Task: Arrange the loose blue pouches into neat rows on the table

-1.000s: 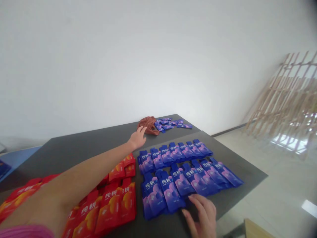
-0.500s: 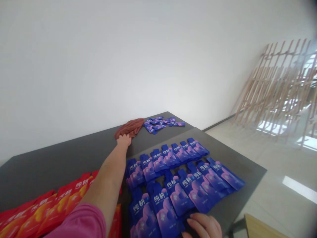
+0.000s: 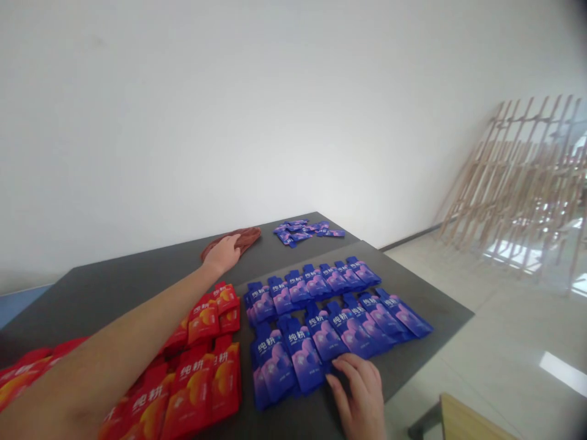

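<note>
My left hand (image 3: 225, 252) reaches across to a crumpled brown cloth (image 3: 250, 237) at the far side of the dark table and presses on it, fingers bent over its folds. Some of the fingers are hidden. Near the front edge, my right hand (image 3: 360, 391) rests with thumb and fingers apart; its fingertips touch the lower end of a blue-purple spouted pouch (image 3: 324, 335) or lie just beside it. Several such pouches lie overlapping in two rows. Red-orange pouches (image 3: 188, 382) are laid out to the left, partly covered by my left forearm.
Beyond the rows, a loose pile of small blue-purple packets (image 3: 298, 232) lies by the far corner of the table (image 3: 132, 299). A white wall stands behind. A wooden stool (image 3: 468, 421) is at the lower right, and wooden racks (image 3: 509, 183) lean farther back.
My left hand has moved up onto the cloth, and the cloth has shifted left, away from the loose packets. The view has swung so more red pouches and my right hand show.
</note>
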Demonstrator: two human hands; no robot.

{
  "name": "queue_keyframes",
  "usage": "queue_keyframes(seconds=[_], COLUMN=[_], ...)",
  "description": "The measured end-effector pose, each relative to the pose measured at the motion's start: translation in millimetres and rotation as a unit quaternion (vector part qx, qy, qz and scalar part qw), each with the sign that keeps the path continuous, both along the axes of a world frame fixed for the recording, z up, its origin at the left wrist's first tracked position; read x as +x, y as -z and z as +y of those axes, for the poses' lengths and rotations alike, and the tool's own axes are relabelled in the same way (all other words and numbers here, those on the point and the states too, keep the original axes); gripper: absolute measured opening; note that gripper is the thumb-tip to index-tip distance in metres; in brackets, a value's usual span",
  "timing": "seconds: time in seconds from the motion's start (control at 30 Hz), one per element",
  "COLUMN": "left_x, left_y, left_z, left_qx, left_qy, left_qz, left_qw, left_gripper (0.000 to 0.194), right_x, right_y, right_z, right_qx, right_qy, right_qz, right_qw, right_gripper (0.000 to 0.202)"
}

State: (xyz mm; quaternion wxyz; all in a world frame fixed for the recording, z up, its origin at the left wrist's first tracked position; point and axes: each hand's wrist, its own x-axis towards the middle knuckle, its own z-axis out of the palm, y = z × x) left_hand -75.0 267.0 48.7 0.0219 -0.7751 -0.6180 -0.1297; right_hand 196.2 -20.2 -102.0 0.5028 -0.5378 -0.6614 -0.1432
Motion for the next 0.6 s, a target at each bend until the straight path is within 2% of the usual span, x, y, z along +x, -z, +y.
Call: queue_keyframes(seconds=[0.07,0.13,0.17,0.23,0.3,0.37,0.43,0.5,0.6], left_x=[0,-7,-13,-26,-34,-36,-32,-26,-25], left_y=[-3.6,3.3,10.5,29.7,50.3,67.8,81.1,91.2,103.3], left_z=[-52,-114,-145,-201,-242,-265,-270,-266,-253], left_qx=[0.029,0.072,0.093,0.104,0.134,0.156,0.177,0.205,0.251], left_qy=[0.038,0.083,0.098,0.101,0.084,0.059,0.036,0.02,0.019], left_qz=[-0.023,-0.075,-0.097,-0.084,-0.071,-0.061,-0.054,-0.05,-0.036], left_qw=[0.999,0.991,0.986,0.986,0.985,0.984,0.982,0.977,0.967], left_gripper=[0.051,0.05,0.049,0.048,0.047,0.046,0.045,0.045,0.048], right_x=[2,9,15,28,44,60,74,87,106], right_y=[-2.0,-8.3,-13.9,-30.3,-51.6,-72.6,-87.1,-92.4,-86.2], right_z=[-4,-8,-9,-3,18,59,116,182,274], right_qx=[0.005,0.021,0.027,0.025,0.005,-0.014,-0.058,-0.124,-0.237], right_qy=[-0.012,-0.042,-0.057,-0.077,-0.082,-0.079,-0.072,-0.062,0.034], right_qz=[-0.001,-0.011,-0.015,-0.018,-0.017,-0.022,-0.017,-0.014,-0.012], right_qw=[1.0,0.999,0.998,0.997,0.996,0.997,0.996,0.99,0.971], right_gripper=[0.015,0.016,0.018,0.021,0.022,0.023,0.033,0.05,0.067])
